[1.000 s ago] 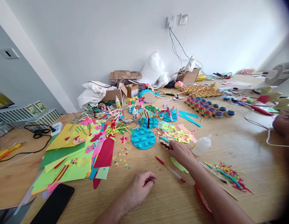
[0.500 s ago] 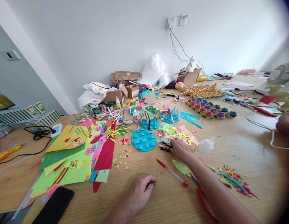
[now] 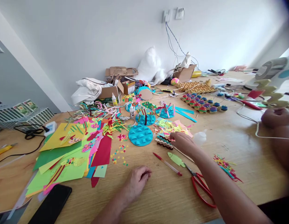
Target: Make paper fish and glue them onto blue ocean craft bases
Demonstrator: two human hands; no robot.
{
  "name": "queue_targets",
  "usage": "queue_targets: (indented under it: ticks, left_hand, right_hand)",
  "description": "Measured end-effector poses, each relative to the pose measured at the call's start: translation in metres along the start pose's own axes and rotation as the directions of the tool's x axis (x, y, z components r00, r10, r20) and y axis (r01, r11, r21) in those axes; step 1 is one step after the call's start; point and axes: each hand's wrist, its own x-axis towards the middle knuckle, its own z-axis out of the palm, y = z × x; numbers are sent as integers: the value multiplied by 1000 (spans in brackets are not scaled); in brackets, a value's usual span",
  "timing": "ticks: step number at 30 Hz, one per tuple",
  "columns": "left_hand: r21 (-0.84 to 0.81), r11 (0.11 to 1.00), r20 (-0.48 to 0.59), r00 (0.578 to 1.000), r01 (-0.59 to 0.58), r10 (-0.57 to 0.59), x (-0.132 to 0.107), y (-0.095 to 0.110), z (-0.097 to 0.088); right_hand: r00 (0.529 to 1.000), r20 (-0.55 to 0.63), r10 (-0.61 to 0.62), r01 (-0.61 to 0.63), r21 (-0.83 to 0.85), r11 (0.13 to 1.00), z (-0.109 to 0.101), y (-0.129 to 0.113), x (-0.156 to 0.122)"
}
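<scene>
My left hand (image 3: 138,180) rests on the table with its fingers curled in, nothing seen in it. My right hand (image 3: 181,141) reaches to the edge of the paper scraps (image 3: 173,124), fingers bent down and closed; their tips are hidden. Just left of it lie wavy pipe cleaners (image 3: 163,142) in brown, cream and dark teal. A thin pale stick (image 3: 185,154) lies below this hand. Nearer me are a red pen (image 3: 167,164), a green paper fish (image 3: 176,159) and red-handled scissors (image 3: 202,189). A blue scalloped disc (image 3: 140,135) lies ahead of my left hand.
Coloured paper sheets (image 3: 62,168) and a black phone (image 3: 51,203) lie at left. Decorated blue discs (image 3: 145,118) stand farther back. A clear bottle (image 3: 200,137), paper shreds (image 3: 226,168) and a painted egg tray (image 3: 202,102) are at right. Another person's hand (image 3: 277,117) is at the right edge.
The view has shifted, so more of the scissors shows. My right hand has moved slightly off the wavy pipe cleaners, uncovering more of them. The left hand stays curled on the table.
</scene>
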Motion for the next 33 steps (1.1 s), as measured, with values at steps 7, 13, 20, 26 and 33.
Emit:
queue_targets:
  ticks: [7,13,20,26,33]
  left_hand:
    - [41,999,-2,1000,-2,2,0,4,-2]
    - [19,1000,-8,1000,-4,4,0,5,-2]
    - [-325,939,11,993,113,-116,1,1,-1]
    - [-491,871,-126,988,14,-87,3,25,-14]
    - [-344,929,-289,957,-133,30,14,47,-23]
  right_hand:
    - [994,105,-15,14,17,1000,24,2,-31]
    - [996,88,-14,5,102,995,26,0,-32]
    - [997,-60,-55,71,315,946,16,-3,-35]
    - [938,-338,-76,328,798,505,13,-37,-57]
    - [945,-237,-227,293,921,257,19,-69,-61]
